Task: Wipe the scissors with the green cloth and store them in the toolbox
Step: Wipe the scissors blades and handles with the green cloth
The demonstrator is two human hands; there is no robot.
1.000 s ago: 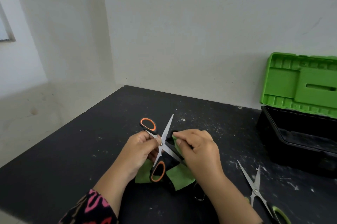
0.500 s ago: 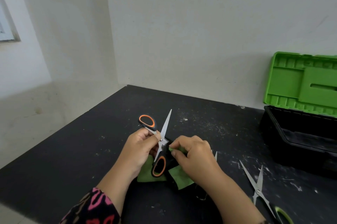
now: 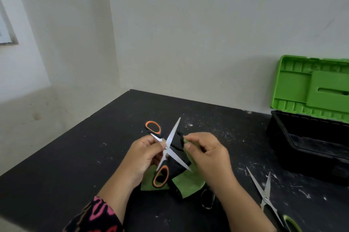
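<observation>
My left hand (image 3: 145,156) grips the orange-handled scissors (image 3: 170,141) near their pivot; the blades are spread wide, one tip pointing up and away, the other toward my right wrist. My right hand (image 3: 205,154) pinches the green cloth (image 3: 187,182) between thumb and fingers, just right of the blades. The cloth, green with a black side, hangs down to the table under both hands. The toolbox (image 3: 309,148) stands open at the right, its black tub below its raised green lid (image 3: 311,88).
A second pair of scissors with green handles (image 3: 266,192) lies open on the black table (image 3: 75,165) near my right forearm. A dark ring-shaped handle (image 3: 207,198) shows under my right wrist. White walls close the table's back; its left edge drops off.
My right hand with the cloth has come up from the lower blade and now sits to the right of the pivot. The lower blade shows bare again. The left hand keeps its hold.
</observation>
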